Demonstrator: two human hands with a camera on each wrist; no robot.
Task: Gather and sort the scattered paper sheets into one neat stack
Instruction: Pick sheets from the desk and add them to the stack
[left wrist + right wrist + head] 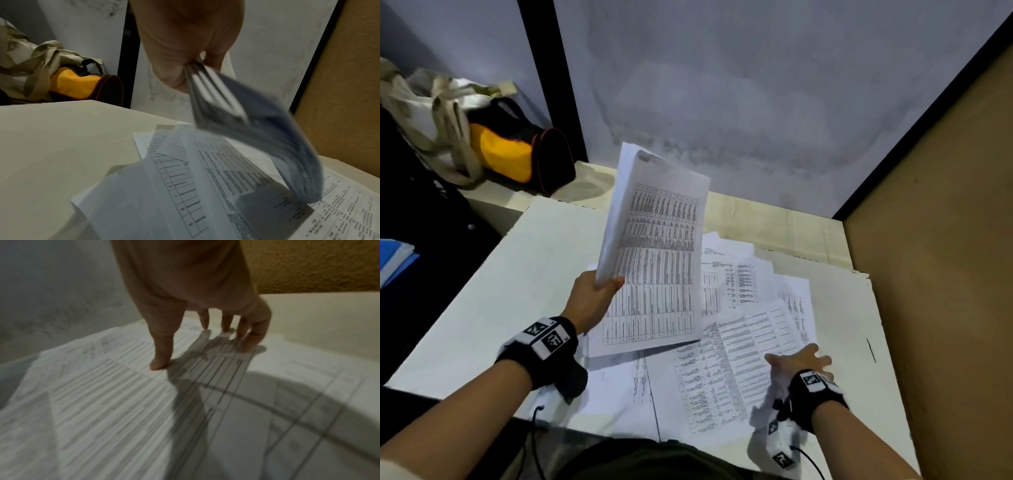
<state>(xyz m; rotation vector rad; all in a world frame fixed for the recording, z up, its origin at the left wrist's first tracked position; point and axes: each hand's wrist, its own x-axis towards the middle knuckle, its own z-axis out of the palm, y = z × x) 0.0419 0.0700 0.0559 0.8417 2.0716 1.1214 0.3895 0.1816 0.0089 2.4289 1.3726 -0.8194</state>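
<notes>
My left hand pinches a bundle of printed sheets by its left edge and holds it raised and tilted above the table. In the left wrist view the same bundle droops, blurred, from thumb and fingers. Several loose sheets with printed tables lie fanned and overlapping on the white table. My right hand is spread with straight fingertips pressing down on the right-hand loose sheet.
A brown board wall closes the right side and a grey wall the back. A yellow-and-black bag with a cream cloth bag sits at the far left. Blue folders lie off the table's left edge.
</notes>
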